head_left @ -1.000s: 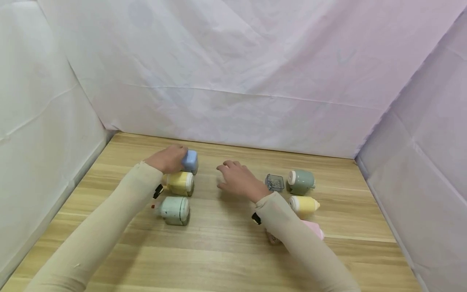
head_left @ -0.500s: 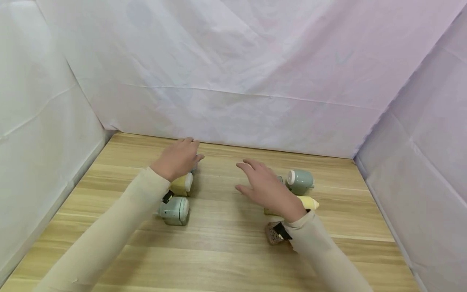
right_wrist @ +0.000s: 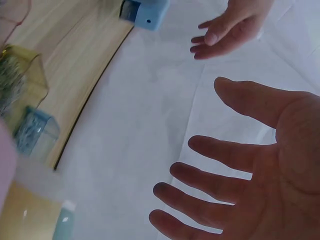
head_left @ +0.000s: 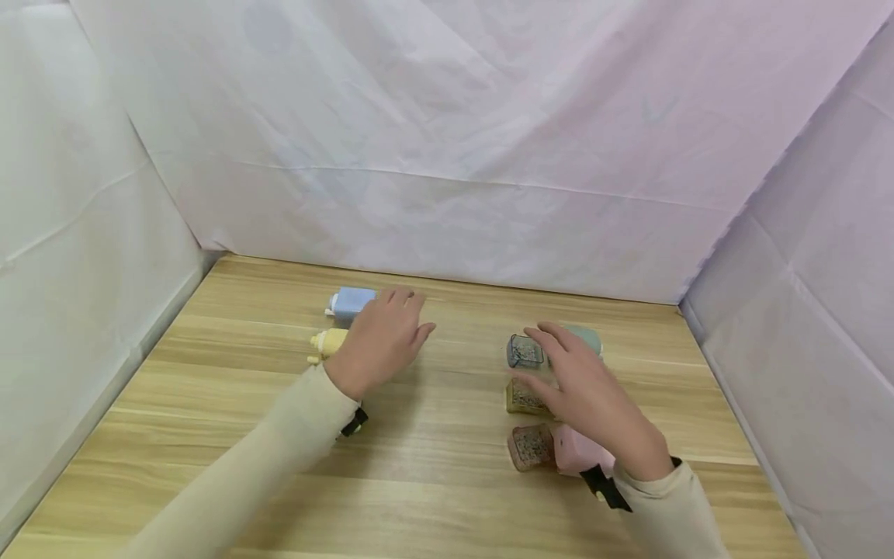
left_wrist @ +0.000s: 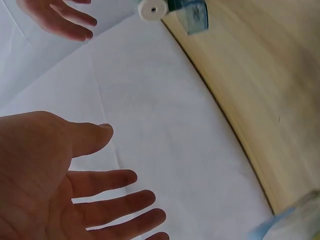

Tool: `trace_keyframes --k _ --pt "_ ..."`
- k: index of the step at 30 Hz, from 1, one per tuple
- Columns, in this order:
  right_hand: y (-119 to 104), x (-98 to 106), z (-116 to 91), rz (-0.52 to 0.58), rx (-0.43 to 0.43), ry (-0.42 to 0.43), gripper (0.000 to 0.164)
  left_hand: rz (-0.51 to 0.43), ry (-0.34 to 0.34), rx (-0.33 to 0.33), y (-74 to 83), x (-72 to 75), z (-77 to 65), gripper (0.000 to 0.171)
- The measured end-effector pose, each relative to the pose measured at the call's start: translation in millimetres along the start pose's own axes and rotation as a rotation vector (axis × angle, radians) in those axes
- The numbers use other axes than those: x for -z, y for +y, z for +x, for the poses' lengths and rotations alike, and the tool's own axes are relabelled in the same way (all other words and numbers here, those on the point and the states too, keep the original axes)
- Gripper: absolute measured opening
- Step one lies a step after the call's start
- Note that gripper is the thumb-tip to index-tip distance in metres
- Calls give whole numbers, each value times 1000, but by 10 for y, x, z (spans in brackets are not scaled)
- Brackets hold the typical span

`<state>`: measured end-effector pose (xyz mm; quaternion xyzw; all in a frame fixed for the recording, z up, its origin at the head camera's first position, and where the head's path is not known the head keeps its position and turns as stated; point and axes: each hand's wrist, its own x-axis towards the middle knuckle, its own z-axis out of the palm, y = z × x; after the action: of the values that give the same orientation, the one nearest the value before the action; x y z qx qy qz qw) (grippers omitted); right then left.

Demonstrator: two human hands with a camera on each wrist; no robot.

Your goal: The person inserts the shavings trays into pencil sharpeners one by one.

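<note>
Left fingers (left_wrist: 117,207), right fingers (right_wrist: 210,181) both spread, nearly straight.

from the head, looking forward and down over the wooden table (head_left: 440,481) to the back cloth (head_left: 447,116), taking in left hand (head_left: 380,341) and right hand (head_left: 590,392) from well above. from each wrist, facing that cloth, tilted, very near its own hand. sharing, between wrist views, both hands and the table's slanted far edge.

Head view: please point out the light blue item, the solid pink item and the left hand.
Light blue item (head_left: 355,301): head view, on its blue casing.
Solid pink item (head_left: 576,450): head view, on its pink casing.
Left hand (head_left: 381,340): head view, on its back.
</note>
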<state>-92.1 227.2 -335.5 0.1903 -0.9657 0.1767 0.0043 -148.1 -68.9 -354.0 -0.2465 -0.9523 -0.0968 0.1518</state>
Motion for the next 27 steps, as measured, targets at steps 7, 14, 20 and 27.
trace_keyframes --k 7,14,20,27 --pt "205 -17 -271 73 -100 1 65 2 14 -20 315 -252 -107 41" --pt "354 -55 -483 90 -163 25 61 -148 -44 -99 616 -429 -165 47" --pt "427 -74 -598 83 -172 42 61 -253 -150 -105 878 -553 -235 57" --pt "511 -44 -666 75 -167 44 59 -265 -215 -130 1215 -798 -372 63"
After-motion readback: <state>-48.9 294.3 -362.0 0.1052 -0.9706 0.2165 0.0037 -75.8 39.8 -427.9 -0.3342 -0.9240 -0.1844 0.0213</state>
